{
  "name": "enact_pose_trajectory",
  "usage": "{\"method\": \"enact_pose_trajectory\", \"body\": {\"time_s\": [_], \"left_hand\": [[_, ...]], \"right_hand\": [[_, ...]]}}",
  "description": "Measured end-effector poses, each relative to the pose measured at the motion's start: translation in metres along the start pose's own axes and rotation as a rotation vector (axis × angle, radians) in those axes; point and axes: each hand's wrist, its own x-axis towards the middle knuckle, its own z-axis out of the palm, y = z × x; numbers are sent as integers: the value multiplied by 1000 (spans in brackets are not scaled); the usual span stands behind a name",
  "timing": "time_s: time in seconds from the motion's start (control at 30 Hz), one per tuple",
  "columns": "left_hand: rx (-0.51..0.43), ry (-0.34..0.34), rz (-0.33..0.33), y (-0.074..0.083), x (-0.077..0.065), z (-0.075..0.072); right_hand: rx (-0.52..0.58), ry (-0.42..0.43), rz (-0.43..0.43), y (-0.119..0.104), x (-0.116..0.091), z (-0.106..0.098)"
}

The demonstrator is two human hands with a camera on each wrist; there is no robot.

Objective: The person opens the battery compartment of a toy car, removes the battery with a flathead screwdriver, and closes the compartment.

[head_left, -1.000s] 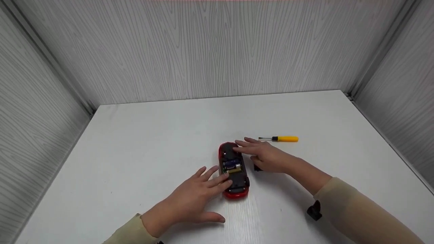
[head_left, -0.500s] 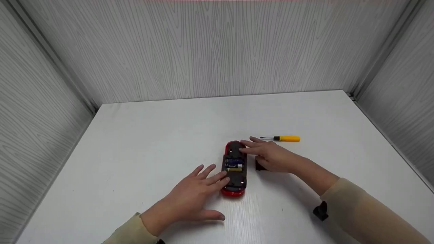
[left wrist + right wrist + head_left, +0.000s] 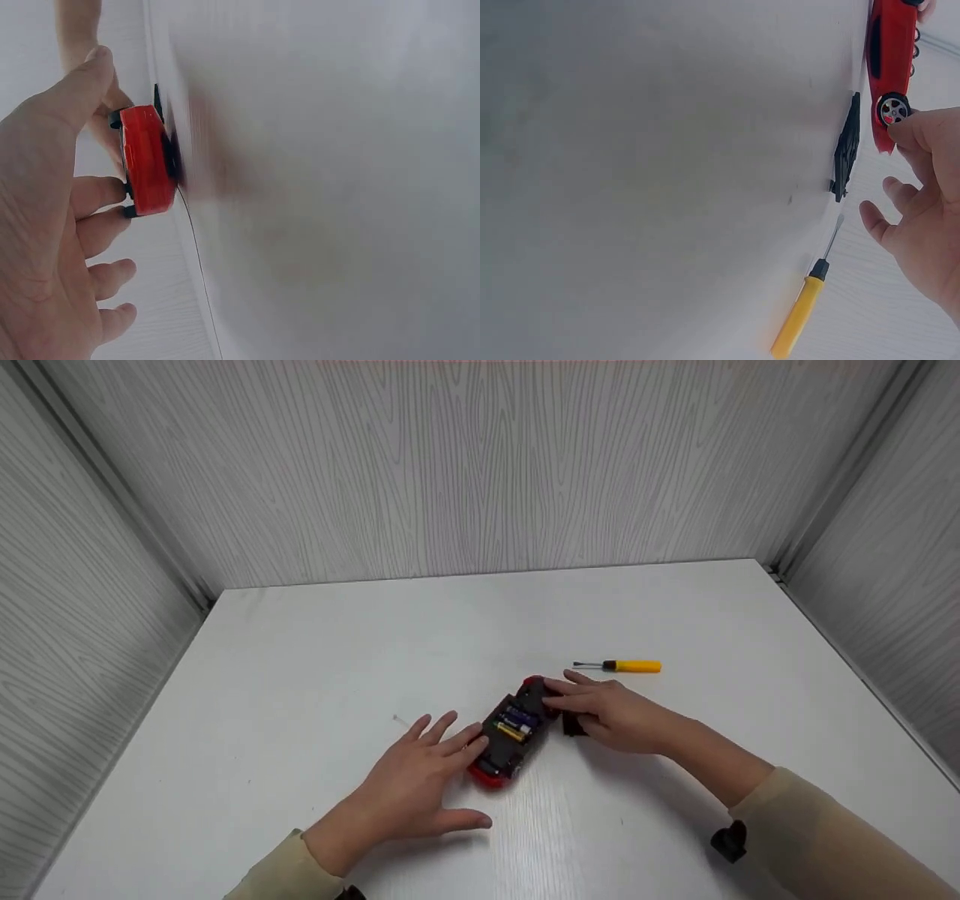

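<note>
A red toy car [image 3: 517,727] lies upside down, its black underside facing up, turned aslant on the white table. Several batteries [image 3: 516,721] sit in its uncovered battery compartment. My left hand [image 3: 420,780] touches the car's near left side with outstretched fingertips, thumb spread away from it; the left wrist view shows two of its fingers on the red car [image 3: 148,159]. My right hand [image 3: 611,712] lays straight fingers on the car's far end, beside a wheel [image 3: 892,109]. A flat black plastic piece [image 3: 846,148] lies on the table, partly under my right hand in the head view.
A screwdriver [image 3: 630,666] with a yellow handle lies behind my right hand, tip pointing left. A small pale thin item [image 3: 397,718] is beside my left fingertips, too small to identify. Panelled walls [image 3: 480,472] enclose the table at the back and sides.
The car has turned clockwise: its far end has swung right and its near end left. Both hands have shifted slightly with it, fingers still on it. The screwdriver stays in place.
</note>
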Motion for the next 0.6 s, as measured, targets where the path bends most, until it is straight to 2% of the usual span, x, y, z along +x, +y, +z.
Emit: {"method": "enact_pose_trajectory", "body": {"time_s": [0.6], "left_hand": [[-18,12,-83,-9,5,1]], "right_hand": [[-8,-33,11,-14,-26,6]]}}
